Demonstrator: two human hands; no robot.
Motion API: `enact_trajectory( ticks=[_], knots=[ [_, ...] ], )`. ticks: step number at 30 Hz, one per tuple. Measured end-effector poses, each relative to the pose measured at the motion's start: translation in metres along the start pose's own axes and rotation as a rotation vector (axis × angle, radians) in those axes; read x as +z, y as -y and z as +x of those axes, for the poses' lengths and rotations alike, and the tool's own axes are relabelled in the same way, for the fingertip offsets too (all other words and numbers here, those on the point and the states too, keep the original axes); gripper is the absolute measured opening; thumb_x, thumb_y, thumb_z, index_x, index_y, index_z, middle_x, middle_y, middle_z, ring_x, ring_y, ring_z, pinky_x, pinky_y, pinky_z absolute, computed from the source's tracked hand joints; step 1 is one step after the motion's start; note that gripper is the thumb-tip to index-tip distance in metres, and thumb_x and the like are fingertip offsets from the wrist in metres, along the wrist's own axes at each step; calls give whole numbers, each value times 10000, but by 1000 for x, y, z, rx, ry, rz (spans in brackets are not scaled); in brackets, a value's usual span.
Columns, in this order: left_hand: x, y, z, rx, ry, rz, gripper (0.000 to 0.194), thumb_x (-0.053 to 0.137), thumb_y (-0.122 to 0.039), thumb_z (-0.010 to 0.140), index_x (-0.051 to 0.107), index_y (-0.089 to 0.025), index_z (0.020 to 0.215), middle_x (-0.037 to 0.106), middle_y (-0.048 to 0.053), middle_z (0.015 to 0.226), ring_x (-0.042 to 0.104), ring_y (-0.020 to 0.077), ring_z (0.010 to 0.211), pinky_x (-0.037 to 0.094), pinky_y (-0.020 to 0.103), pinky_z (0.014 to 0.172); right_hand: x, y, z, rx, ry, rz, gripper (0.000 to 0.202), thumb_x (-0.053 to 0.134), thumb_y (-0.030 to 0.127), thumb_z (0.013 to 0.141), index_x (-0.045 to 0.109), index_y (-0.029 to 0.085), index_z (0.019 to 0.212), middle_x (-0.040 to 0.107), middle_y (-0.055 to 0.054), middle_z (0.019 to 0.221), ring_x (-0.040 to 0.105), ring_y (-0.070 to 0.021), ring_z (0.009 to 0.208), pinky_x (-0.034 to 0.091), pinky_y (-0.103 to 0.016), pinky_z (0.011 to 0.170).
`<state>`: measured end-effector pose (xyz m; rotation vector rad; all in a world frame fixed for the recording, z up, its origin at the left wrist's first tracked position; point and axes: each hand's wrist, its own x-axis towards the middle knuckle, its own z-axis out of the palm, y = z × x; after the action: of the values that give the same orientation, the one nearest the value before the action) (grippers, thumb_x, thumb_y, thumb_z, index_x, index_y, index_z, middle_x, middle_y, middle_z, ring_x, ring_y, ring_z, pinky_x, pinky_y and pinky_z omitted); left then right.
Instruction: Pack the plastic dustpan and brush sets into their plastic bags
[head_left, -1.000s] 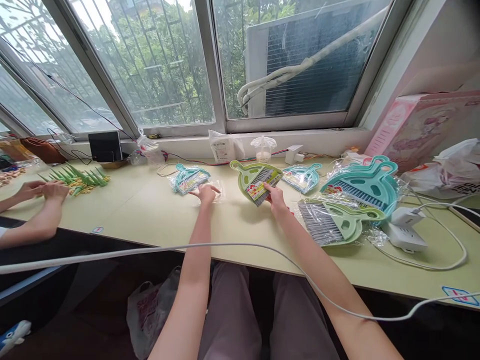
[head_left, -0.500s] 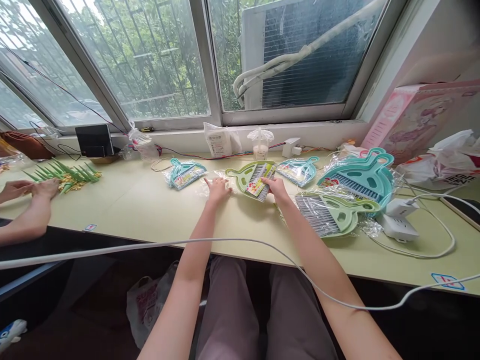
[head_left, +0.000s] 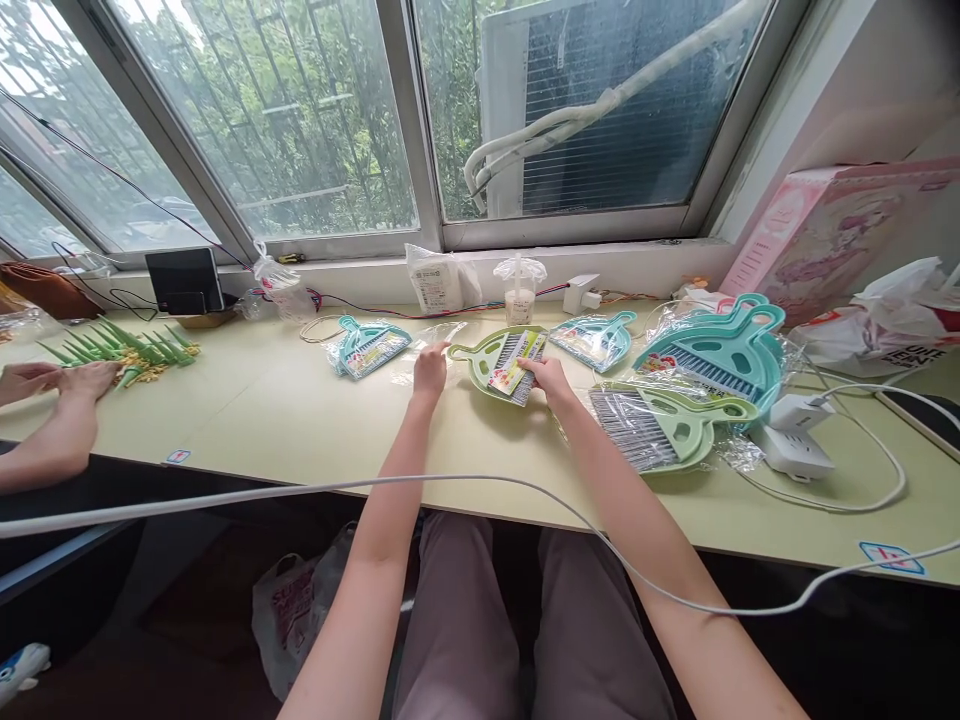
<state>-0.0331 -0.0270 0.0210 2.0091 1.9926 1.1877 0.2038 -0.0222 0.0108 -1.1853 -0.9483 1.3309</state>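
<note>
My right hand (head_left: 549, 378) grips a small green dustpan set (head_left: 487, 358) at its right side, where a brush and a printed card lie on the pan. The set's handle points left, toward my left hand (head_left: 430, 370). That hand's fingers are closed on a clear plastic bag (head_left: 451, 333), part of which lies on the table to its left. Wrapped blue sets lie on either side, one at the left (head_left: 371, 347) and one at the right (head_left: 596, 340). A larger wrapped green set (head_left: 667, 425) rests by my right forearm, in front of larger blue dustpans (head_left: 724, 345).
A lidded cup (head_left: 519, 303) and a white packet (head_left: 436, 287) stand by the windowsill. Another person's hands (head_left: 86, 380) are at green plastic stems (head_left: 124, 350) on the left. A white cable (head_left: 480, 479) crosses in front; a power adapter (head_left: 795, 450) sits right.
My left hand's spread fingers have closed on the plastic bag, lifting part of it. The green set in my right hand has shifted and tilted slightly.
</note>
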Motion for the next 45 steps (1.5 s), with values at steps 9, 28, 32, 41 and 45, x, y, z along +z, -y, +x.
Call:
enact_trajectory(
  ticks=[9,28,32,41,45],
  knots=[
    [0,-22,-7,150,-14,-148,431,423,-72,920,674,-220,1238,677,91,1273,563,251,1275,420,418,1125,11,1,-10,-65,-7,9,99,786,168,737,699,129,713,739,-53,686,652,-151,574,510,-224,467],
    [-4,-44,-9,-318,-230,-553,727,365,-593,993,149,-260,1602,331,149,1611,341,278,1492,397,464,1141,20,-6,-13,-5,-1,421,186,816,219,764,679,155,872,766,-35,823,734,-177,788,637,-309,774],
    [5,-38,-3,-304,162,-1078,701,429,-665,941,469,-186,1451,603,173,1381,597,308,1272,504,458,1033,23,-7,-12,-16,46,393,197,837,228,741,676,154,827,762,-39,805,734,-180,768,644,-313,757],
    [43,-53,-28,-193,489,-1158,712,788,-563,746,547,-234,1330,622,137,1369,608,331,1242,530,489,989,21,-6,-13,-80,-117,438,278,862,303,697,660,170,834,768,-38,882,741,-187,880,636,-292,788],
    [41,-56,-28,-168,577,-1150,678,763,-561,774,556,-246,1337,604,127,1406,559,328,1308,502,453,1016,20,-4,-14,-68,-174,491,267,855,287,703,659,178,848,771,-40,923,735,-181,912,632,-273,797]
  ],
)
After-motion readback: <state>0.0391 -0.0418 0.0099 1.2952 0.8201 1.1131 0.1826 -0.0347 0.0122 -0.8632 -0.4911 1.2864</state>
